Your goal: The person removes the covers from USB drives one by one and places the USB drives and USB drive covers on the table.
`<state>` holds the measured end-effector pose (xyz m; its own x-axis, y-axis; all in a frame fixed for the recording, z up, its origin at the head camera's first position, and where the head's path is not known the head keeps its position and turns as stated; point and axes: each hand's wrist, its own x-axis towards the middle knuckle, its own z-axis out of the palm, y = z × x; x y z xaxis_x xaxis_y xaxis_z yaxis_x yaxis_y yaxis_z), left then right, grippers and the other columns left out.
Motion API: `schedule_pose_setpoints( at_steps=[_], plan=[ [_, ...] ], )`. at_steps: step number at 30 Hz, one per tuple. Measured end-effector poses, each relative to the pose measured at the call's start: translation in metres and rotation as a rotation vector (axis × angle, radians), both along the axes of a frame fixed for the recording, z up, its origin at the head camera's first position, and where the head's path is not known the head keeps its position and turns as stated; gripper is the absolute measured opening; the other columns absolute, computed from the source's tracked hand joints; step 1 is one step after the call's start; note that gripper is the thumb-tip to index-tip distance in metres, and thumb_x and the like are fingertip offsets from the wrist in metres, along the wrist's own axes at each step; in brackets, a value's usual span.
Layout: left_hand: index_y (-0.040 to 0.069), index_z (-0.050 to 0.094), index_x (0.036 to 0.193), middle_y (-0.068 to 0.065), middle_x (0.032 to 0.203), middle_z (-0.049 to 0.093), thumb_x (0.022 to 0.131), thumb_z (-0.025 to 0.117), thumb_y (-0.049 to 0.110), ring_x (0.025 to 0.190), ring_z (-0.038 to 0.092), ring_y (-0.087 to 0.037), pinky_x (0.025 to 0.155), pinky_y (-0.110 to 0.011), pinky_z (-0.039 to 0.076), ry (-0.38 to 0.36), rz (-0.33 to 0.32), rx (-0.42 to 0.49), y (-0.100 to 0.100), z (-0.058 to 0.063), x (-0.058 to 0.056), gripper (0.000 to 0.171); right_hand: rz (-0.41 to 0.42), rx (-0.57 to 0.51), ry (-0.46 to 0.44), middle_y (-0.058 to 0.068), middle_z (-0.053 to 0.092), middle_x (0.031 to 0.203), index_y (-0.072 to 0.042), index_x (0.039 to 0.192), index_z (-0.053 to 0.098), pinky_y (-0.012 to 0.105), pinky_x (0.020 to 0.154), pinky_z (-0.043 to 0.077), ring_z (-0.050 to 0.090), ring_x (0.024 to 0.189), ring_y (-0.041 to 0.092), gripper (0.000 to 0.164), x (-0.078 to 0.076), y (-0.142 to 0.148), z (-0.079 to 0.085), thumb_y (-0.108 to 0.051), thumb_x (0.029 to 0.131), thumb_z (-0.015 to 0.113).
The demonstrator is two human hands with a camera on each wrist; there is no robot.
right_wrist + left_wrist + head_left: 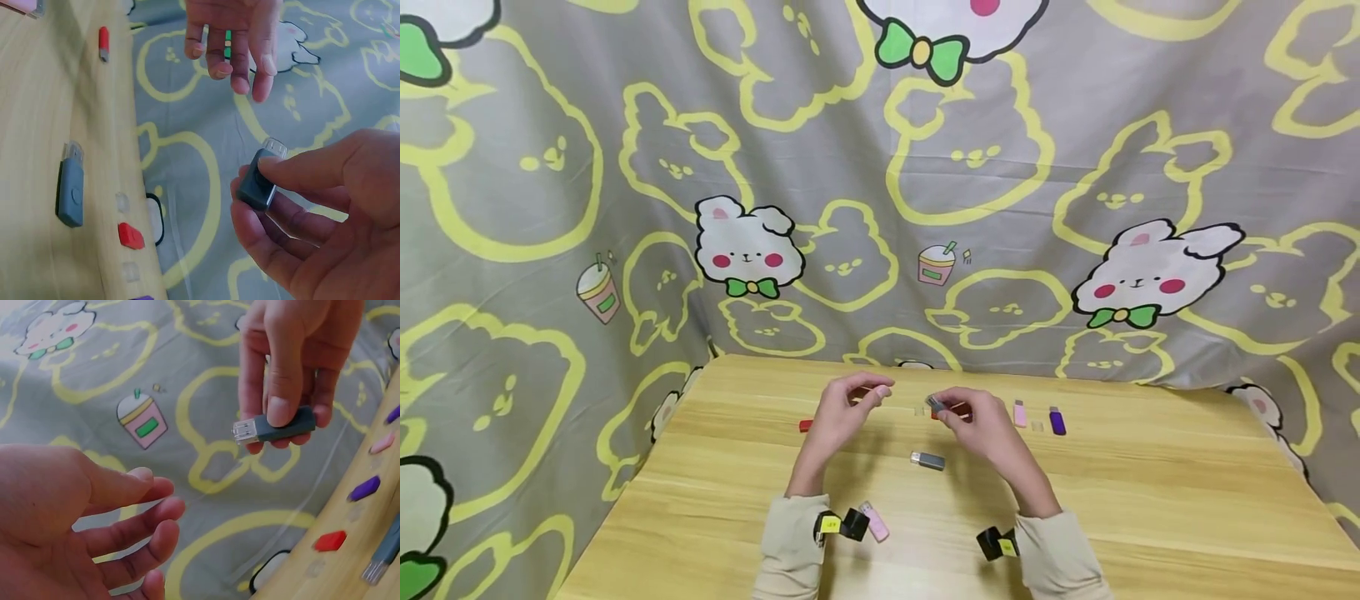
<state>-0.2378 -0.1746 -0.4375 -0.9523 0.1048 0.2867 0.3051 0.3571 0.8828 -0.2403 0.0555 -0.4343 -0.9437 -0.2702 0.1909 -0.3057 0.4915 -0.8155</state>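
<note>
Between the thumb and fingers of my right hand (983, 423) a dark grey USB flash drive (290, 426) is pinched. Its plug end, under a clear cap (275, 147), points toward my left hand (841, 410). That left hand is raised over the table to the left, fingers loosely bent and thumb near the index finger, with nothing in it. A gap separates the two hands. Below them on the table lies a second grey flash drive (932, 462), its plug to the left. A red flash drive (806, 426) is partly hidden behind the left wrist.
A pink flash drive (876, 523) lies by the left wrist camera. Along the back stand out a red drive (130, 236), a purple drive (364, 487), another pink drive (1019, 415), another purple drive (1057, 421) and small clear caps (1037, 426). A patterned curtain (850, 167) hangs behind the table.
</note>
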Motion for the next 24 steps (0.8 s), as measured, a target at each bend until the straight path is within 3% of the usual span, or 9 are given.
schedule_pose_setpoints(
  at_steps=[4,9,12,16,24],
  plan=[
    [0.005,0.076,0.113,-0.012,0.107,0.074,0.100,0.068,0.011,0.092,0.069,-0.030,0.072,-0.026,0.053,-0.015,-0.065,-0.007,0.010,0.001,0.002,0.017,0.005,-0.024,-0.024,0.010,0.076,0.099,-0.002,0.108,0.078,0.026,0.064,0.054,0.069,0.080,0.018,0.017,0.004,0.007,-0.003,0.001,0.092,0.074],
    [0.009,0.076,0.115,-0.004,0.111,0.075,0.100,0.069,0.015,0.092,0.068,-0.020,0.074,-0.028,0.053,-0.041,-0.172,-0.065,0.025,0.000,0.002,0.018,0.023,-0.039,-0.020,0.009,0.076,0.097,-0.003,0.106,0.079,0.025,0.064,0.054,0.069,0.078,0.015,0.015,0.005,0.011,-0.007,-0.001,0.091,0.076],
    [0.010,0.077,0.114,-0.001,0.110,0.075,0.099,0.070,0.013,0.092,0.067,-0.019,0.076,-0.033,0.054,-0.051,-0.204,-0.061,0.033,-0.002,0.002,0.017,0.027,-0.045,-0.010,0.006,0.076,0.095,-0.006,0.104,0.079,0.025,0.064,0.054,0.069,0.078,0.014,0.014,0.004,0.013,-0.008,-0.002,0.091,0.077],
    [0.009,0.076,0.111,0.000,0.105,0.075,0.097,0.072,0.010,0.090,0.067,-0.019,0.077,-0.036,0.055,-0.053,-0.191,-0.046,0.039,-0.005,0.002,0.015,0.037,-0.059,-0.006,0.004,0.077,0.093,-0.006,0.102,0.081,0.025,0.064,0.055,0.069,0.077,0.012,0.013,0.004,0.013,-0.009,-0.004,0.089,0.079],
    [0.008,0.077,0.098,0.001,0.088,0.073,0.093,0.076,0.006,0.079,0.063,-0.013,0.068,-0.026,0.051,-0.053,-0.148,-0.035,0.046,-0.012,-0.003,0.005,0.037,-0.063,-0.009,0.004,0.077,0.091,-0.007,0.097,0.081,0.024,0.064,0.056,0.070,0.075,0.013,0.009,0.003,0.017,-0.009,-0.005,0.088,0.080]
  ],
)
